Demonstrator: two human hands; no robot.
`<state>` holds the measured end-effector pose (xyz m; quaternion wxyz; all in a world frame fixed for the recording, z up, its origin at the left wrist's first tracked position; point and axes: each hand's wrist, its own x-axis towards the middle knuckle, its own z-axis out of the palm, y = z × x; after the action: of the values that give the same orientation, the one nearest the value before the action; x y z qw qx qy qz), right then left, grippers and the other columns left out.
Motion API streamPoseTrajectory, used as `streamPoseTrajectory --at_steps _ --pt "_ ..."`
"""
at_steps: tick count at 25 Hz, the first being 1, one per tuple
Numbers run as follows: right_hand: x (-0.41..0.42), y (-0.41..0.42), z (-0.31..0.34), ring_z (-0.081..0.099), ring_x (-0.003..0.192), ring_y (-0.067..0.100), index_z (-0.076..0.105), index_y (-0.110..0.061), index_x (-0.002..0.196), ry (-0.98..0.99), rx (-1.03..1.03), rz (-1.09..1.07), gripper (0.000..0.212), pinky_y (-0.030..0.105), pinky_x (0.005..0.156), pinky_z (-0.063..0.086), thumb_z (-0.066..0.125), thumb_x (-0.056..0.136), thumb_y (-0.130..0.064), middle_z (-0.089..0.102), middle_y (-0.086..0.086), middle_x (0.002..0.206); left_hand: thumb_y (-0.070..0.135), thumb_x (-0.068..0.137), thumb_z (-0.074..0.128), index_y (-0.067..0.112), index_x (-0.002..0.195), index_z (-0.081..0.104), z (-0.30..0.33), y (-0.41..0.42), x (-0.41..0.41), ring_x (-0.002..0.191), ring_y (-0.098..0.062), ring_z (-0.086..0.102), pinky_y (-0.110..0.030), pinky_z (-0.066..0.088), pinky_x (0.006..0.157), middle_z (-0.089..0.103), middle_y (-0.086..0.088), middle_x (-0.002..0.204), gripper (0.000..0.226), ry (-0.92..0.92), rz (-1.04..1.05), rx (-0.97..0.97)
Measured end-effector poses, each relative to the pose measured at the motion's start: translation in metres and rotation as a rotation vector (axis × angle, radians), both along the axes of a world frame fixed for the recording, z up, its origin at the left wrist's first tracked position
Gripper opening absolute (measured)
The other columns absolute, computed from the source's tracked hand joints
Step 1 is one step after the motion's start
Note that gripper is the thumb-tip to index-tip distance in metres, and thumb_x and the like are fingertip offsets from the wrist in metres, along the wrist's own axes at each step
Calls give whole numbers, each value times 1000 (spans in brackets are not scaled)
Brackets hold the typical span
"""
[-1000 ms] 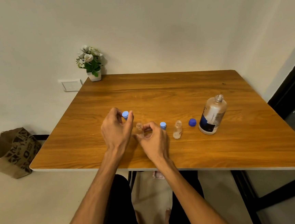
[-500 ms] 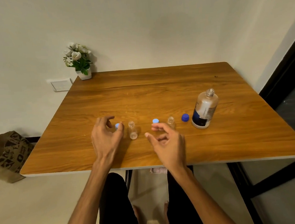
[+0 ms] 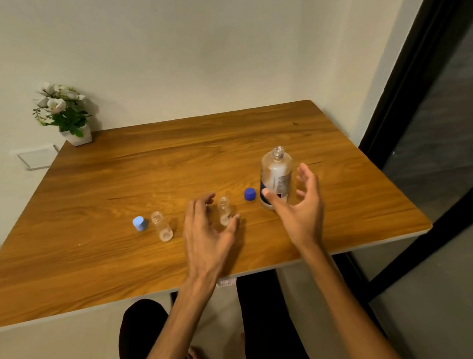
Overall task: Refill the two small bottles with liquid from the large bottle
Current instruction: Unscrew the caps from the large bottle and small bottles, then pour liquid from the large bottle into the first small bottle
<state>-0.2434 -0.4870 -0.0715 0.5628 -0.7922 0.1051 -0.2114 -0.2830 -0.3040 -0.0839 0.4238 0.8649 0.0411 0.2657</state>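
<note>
The large clear bottle (image 3: pixel 276 177) with a dark label stands uncapped at the right of the wooden table (image 3: pixel 143 173). My right hand (image 3: pixel 300 205) is open around its near side, thumb at its base, fingers apart from the glass. Two small clear uncapped bottles stand in a row: the left one (image 3: pixel 161 226) and the right one (image 3: pixel 224 211). My left hand (image 3: pixel 208 230) is open, fingers curved around the right small bottle without gripping it. A light blue cap (image 3: pixel 139 223) lies left of the left small bottle. A dark blue cap (image 3: pixel 250 194) lies beside the large bottle.
A small white pot of white flowers (image 3: pixel 65 115) stands at the table's far left corner by the wall. A dark door frame (image 3: pixel 424 111) runs along the right. My legs show under the table's near edge.
The light blue cap left my left hand and lies on the table. My left hand moved right to the right small bottle; my right hand moved right to the large bottle. The view swung right.
</note>
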Motion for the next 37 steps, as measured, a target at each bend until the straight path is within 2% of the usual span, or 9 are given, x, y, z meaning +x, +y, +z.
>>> streamPoseTrajectory --at_steps 3,7,10,13,16,19,24,31,37 --pt "20 3 -9 50 138 11 41 -34 156 49 -15 89 103 38 113 46 97 70 -37 55 -4 156 34 73 92 16 130 63 -5 -2 5 102 -15 63 -27 48 87 67 2 118 67 80 35 -12" --pt "27 3 -9 61 125 9 56 -26 145 -31 -20 55 85 43 105 58 97 71 -32 67 -4 140 30 76 89 19 109 71 -7 -3 9 88 -19 70 -42 60 81 73 4 100 39 91 29 -50" --pt "18 0 1 64 120 6 58 -25 144 -115 -69 91 83 42 103 60 97 71 -29 66 -11 137 26 77 89 19 103 73 -2 -1 6 82 -16 67 -44 60 76 71 6 93 32 34 18 -101" --pt "10 -6 24 60 121 -4 57 -26 145 -265 -177 191 83 35 105 57 96 71 -28 61 -17 137 25 79 90 21 100 70 24 -1 2 84 -15 69 -35 60 74 72 5 92 29 -81 -5 -179" --pt "6 -12 56 60 132 9 58 -15 147 -378 -317 272 83 24 109 53 96 73 -27 65 -1 144 24 81 90 22 100 71 55 1 -2 83 -17 70 -25 57 71 72 2 92 27 -189 -56 -261" --pt "4 -14 91 57 133 10 57 -14 150 -470 -503 312 85 9 109 43 95 75 -26 65 5 145 20 81 90 14 106 75 75 5 -6 83 -16 70 -26 58 71 71 0 95 29 -270 -117 -300" --pt "3 -14 135 58 137 15 58 -15 148 -636 -687 347 83 37 116 50 94 74 -16 64 2 146 20 80 89 14 107 78 96 10 -16 87 -16 69 -30 58 70 71 0 98 30 -349 -136 -347" --pt "-1 -5 158 60 137 20 63 -10 143 -778 -819 368 75 35 118 46 89 73 -6 66 6 144 22 80 88 18 111 77 111 20 -28 91 -18 69 -33 59 70 70 0 100 33 -393 -161 -358" --pt "-1 -3 169 60 137 25 62 -10 144 -827 -887 390 74 46 117 47 88 75 -6 65 7 145 25 80 88 20 111 77 111 24 -33 92 -17 69 -35 60 71 71 2 101 34 -407 -141 -358"
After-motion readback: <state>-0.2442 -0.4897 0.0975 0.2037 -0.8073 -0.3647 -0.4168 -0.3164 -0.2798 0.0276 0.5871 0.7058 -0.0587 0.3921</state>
